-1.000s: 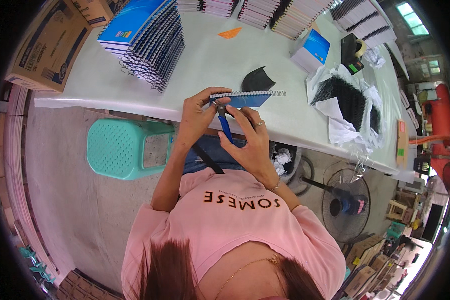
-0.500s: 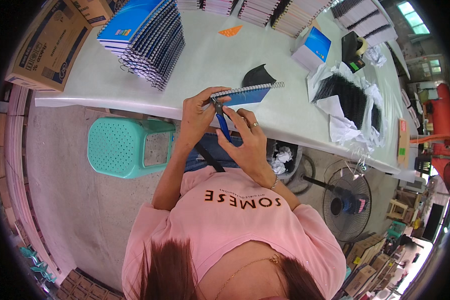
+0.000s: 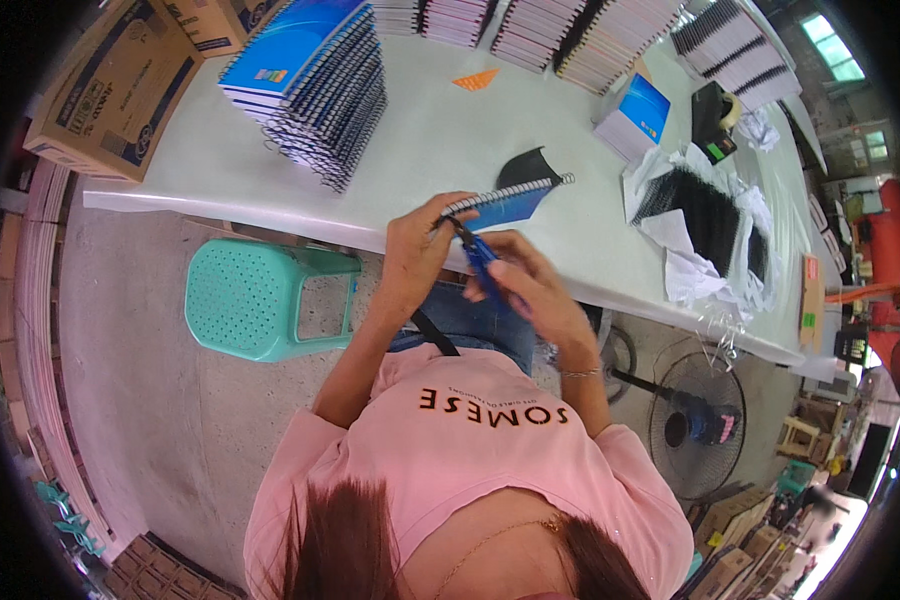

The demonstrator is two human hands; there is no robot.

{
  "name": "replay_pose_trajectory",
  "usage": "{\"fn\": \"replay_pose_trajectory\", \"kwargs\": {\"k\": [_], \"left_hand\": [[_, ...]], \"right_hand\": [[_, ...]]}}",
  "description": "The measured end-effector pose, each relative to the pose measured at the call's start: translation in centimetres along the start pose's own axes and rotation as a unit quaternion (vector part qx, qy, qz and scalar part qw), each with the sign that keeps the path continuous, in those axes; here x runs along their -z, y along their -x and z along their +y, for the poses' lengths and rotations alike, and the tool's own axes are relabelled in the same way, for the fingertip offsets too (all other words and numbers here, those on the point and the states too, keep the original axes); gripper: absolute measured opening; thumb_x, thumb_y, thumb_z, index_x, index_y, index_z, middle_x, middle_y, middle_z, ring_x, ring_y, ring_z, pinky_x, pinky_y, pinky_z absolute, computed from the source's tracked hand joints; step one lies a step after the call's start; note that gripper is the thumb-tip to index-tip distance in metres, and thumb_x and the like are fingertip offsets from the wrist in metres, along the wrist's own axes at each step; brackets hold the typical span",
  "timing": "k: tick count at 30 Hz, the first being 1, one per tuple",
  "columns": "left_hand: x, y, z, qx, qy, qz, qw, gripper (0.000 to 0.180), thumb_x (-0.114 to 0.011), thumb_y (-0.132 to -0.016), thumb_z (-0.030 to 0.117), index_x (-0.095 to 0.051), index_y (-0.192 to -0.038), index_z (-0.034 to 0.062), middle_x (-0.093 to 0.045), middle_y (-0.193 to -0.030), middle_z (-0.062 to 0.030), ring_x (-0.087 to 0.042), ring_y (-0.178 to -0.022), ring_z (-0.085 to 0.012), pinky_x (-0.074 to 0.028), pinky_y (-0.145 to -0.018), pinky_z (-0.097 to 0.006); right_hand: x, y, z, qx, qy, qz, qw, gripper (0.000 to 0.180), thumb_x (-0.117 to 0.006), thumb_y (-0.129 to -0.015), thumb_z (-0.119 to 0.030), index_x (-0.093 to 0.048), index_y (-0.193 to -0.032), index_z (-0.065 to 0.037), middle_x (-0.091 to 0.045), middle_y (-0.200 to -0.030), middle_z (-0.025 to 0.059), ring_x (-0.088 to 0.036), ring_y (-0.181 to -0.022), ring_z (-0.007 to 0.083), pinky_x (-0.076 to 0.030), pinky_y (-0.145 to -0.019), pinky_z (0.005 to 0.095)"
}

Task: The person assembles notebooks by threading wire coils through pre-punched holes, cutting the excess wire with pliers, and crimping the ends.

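Note:
A blue-covered spiral notebook [image 3: 515,208] lies at the table's near edge, its silver wire coil along the far side and sticking out a little past the right end. My left hand [image 3: 415,258] is closed on the notebook's left end, with fingers at the coil. Closed around a pair of blue-handled pliers [image 3: 481,262] is my right hand [image 3: 540,292], slightly blurred. The dark jaws of the pliers are at the coil's left end, beside my left fingertips; whether they grip the wire I cannot tell. Behind the notebook lies a curved black piece [image 3: 526,168].
A tall stack of blue spiral notebooks [image 3: 335,110] stands at the far left beside cardboard boxes [image 3: 120,90]. Black coils on crumpled paper [image 3: 705,215] and a tape dispenser [image 3: 712,120] are on the right. A green stool [image 3: 245,298] and a fan [image 3: 695,425] flank me.
My right hand has shifted right and towards me, and its fingers have closed more around the pliers. The pliers lean more to the right. The whole view has shifted slightly.

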State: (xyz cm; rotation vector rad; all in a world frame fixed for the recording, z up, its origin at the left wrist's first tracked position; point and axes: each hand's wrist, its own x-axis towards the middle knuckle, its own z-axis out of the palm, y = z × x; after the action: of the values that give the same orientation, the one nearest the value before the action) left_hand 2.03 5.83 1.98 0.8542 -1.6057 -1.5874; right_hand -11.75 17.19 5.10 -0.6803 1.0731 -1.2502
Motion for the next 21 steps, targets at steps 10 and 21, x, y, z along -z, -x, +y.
{"fn": "replay_pose_trajectory", "kwargs": {"k": [10, 21], "left_hand": [[5.3, -2.3, 11.7, -0.165, -0.081, 0.201, 0.962, 0.025, -0.068, -0.090, 0.013, -0.070, -0.115, 0.0109, -0.064, -0.083, -0.0014, -0.052, -0.064, -0.0058, -0.043, -0.059, -0.021], [16.2, -11.7, 24.1, -0.289, -0.347, 0.130, 0.883, 0.041, -0.038, -0.096, 0.028, -0.064, -0.119, 0.0055, -0.065, -0.109, -0.0088, -0.061, -0.089, -0.0213, -0.048, -0.082, -0.035]], "right_hand": [[13.8, -0.3, -0.9, 0.205, 0.587, 0.324, 0.713, 0.031, -0.064, -0.086, -0.013, -0.061, -0.116, -0.006, -0.057, -0.110, 0.0169, -0.056, -0.098, 0.0301, -0.044, -0.086, 0.0394], [14.1, -1.8, 0.9, 0.275, 0.621, 0.369, 0.635, 0.031, -0.063, -0.085, -0.016, -0.061, -0.116, -0.009, -0.054, -0.110, 0.0178, -0.051, -0.104, 0.0357, -0.037, -0.093, 0.0456]]}}
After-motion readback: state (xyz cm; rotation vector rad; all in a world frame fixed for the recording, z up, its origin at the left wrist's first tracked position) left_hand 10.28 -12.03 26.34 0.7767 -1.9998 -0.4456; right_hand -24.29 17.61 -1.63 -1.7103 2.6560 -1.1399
